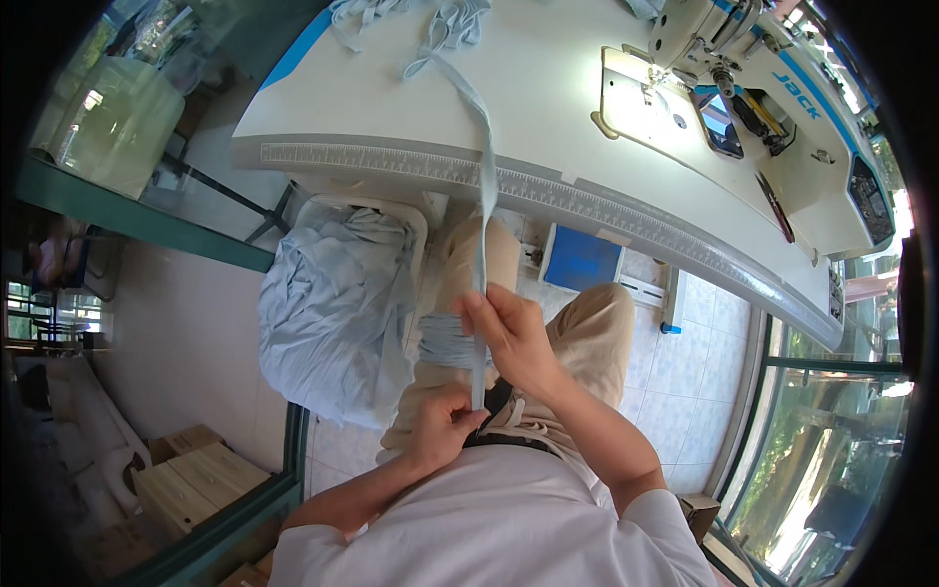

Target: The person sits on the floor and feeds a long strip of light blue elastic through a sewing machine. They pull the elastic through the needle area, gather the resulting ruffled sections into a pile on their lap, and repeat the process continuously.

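Observation:
A long light-blue fabric strip (486,166) runs from a loose heap (455,24) on the sewing table, over its front edge and down to my lap. My right hand (511,333) pinches the strip partway down, above my thighs. Lower and closer to my waist, my left hand (448,426) grips the strip's bottom end between thumb and fingers. Between the two hands the strip hangs nearly straight. A stack of folded light-blue fabric (445,340) lies on my left thigh, just beside the strip.
A sewing machine (763,78) with a lit needle plate stands at the table's right. A phone (719,122) and dark tweezers (776,207) lie near it. The table's edge (391,161) carries a ruler. A bin (421,220) heaped with blue fabric (337,303) stands left of my legs.

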Action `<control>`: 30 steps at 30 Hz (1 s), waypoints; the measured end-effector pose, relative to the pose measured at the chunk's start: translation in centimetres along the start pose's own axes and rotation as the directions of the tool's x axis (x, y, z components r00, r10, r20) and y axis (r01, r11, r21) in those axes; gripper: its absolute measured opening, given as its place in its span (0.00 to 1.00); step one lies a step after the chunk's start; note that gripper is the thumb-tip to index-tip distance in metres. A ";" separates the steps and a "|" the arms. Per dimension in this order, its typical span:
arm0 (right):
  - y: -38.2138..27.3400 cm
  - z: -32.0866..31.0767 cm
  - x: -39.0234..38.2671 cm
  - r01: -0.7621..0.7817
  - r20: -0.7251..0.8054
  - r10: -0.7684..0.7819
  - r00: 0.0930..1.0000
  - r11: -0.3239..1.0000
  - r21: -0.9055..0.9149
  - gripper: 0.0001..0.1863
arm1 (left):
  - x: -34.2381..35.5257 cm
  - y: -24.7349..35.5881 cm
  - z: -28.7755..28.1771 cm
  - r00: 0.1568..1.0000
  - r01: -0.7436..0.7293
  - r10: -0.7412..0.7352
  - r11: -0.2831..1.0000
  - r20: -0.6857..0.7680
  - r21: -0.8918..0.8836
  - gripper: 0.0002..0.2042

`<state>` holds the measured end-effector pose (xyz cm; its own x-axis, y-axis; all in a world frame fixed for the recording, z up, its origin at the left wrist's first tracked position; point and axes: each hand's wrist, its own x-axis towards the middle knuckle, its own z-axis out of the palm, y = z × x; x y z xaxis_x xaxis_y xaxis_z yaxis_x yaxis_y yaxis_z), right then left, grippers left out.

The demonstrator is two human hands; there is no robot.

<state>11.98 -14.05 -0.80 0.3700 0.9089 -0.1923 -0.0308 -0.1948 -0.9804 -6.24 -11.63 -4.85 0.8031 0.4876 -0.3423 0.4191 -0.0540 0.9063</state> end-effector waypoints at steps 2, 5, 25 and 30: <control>2.6 0.1 -1.8 -0.060 0.083 0.060 0.995 0.998 -0.001 0.16 | -0.2 -0.3 -1.1 0.993 -0.030 0.035 0.998 0.111 -0.052 0.03; 5.2 0.7 -5.5 -0.190 0.233 0.148 0.961 0.967 0.172 0.15 | 1.6 1.9 -3.7 0.989 -0.039 -0.015 0.937 -0.150 -0.348 0.08; 1.9 -1.4 -0.5 0.057 -0.032 -0.059 0.998 0.996 -0.072 0.14 | 3.3 -0.5 -1.9 0.995 -0.101 0.099 0.992 0.028 0.069 0.05; 4.1 0.2 -2.1 -0.034 0.103 0.014 0.995 0.980 0.194 0.15 | 7.4 5.6 -7.7 0.998 -0.065 0.062 0.974 -0.021 -0.219 0.10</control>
<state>10.90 -16.75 -4.43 0.2718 0.9392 -0.2097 -0.2231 -0.1505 -0.9631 -1.24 -1.67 -0.42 0.8183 0.5020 -0.2802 0.2629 0.1066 0.9589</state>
